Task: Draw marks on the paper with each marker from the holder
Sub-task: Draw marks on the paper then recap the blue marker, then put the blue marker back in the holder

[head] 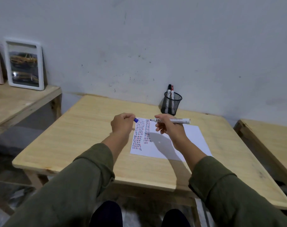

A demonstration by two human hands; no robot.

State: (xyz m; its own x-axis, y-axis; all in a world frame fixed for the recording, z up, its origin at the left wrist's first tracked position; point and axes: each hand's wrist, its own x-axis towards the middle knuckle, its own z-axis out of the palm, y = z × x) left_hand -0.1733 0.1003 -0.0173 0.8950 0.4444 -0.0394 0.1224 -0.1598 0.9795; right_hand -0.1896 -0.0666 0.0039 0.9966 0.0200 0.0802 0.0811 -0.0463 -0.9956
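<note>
Just above the far end of the paper (172,141), both hands are raised over a pale wooden table (83,128). The right hand (168,125) grips an uncapped white marker (172,120) held nearly level, its dark tip pointing left and its tail end jutting out to the right past the knuckles; the fingers are curled around the barrel near the tip. The left hand (122,123) is closed into a loose fist around the blue cap (136,119), whose end pokes out toward the marker's tip, the two apart with a small gap between them. Under the hands, the sheet lies flat on the table and carries two columns of short red, blue and dark strokes down its left portion, while the rest stays white. Behind the paper, near the wall, a black mesh holder (172,103) stands upright with two more capped markers in it, one black-capped (168,95) and one red-capped (172,95). Olive-green sleeves (83,185) cover both forearms.
</note>
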